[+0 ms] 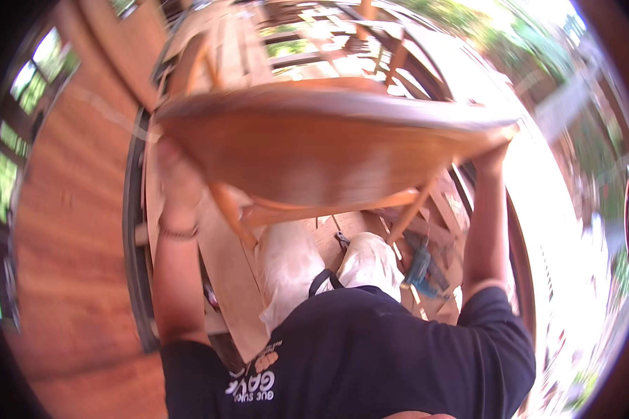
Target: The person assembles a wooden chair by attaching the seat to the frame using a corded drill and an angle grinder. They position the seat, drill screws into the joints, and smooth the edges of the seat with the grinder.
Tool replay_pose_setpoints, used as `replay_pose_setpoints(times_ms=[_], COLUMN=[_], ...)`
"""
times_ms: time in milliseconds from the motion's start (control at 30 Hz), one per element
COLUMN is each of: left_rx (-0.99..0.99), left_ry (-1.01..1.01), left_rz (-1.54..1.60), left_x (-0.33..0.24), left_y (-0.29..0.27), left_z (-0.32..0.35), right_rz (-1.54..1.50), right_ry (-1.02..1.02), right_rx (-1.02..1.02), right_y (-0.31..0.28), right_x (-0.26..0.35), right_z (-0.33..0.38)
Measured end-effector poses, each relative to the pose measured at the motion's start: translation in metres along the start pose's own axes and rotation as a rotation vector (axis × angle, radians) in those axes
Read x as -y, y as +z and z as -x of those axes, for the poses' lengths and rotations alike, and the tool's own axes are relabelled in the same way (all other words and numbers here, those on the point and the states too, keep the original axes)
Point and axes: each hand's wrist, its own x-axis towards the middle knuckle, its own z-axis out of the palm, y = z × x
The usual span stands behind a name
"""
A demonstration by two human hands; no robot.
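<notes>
A wooden chair (321,143) with an orange-brown seat is lifted in front of me, its seat filling the upper middle of the view and its legs pointing down toward my body. My left hand (177,171) grips the seat's left edge, a bracelet on that wrist. My right hand (491,155) holds the seat's right edge, arm stretched up. The picture is blurred by motion.
Below the chair are my light trousers (286,269) and dark shirt. A teal power drill (419,269) lies on wooden planks at right. A red-brown wooden floor (77,230) spreads to the left, a timber frame (307,42) stands beyond, and bright greenery is at right.
</notes>
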Motion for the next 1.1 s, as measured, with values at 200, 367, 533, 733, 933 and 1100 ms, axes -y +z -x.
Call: replay_pose_setpoints(times_ms=[200,367,533,733,933,1100], left_rx=[-0.188,-0.207,-0.316,-0.092,-0.257,-0.312], left_ry=[-0.22,-0.127,-0.193,-0.086,-0.206,-0.176], left_rz=[0.071,-0.072,0.112,-0.013,0.176,-0.117], left_x=[0.004,-0.015,-0.027,-0.016,-0.029,-0.041], left_y=[-0.009,0.006,0.021,-0.002,0.027,0.04], left_z=[0.004,-0.004,-0.005,0.0,-0.009,-0.005], right_rz=[-0.214,0.026,0.115,0.236,0.304,0.106], right_ry=[0.208,0.071,-0.052,-0.278,-0.378,0.095], right_rx=[-0.125,-0.05,-0.157,-0.192,-0.297,-0.141], right_y=[0.015,0.039,0.064,0.067,0.067,0.048], right_x=[0.021,0.012,0.008,0.008,-0.005,0.051], right_z=[-0.014,-0.006,-0.008,-0.012,-0.018,-0.013])
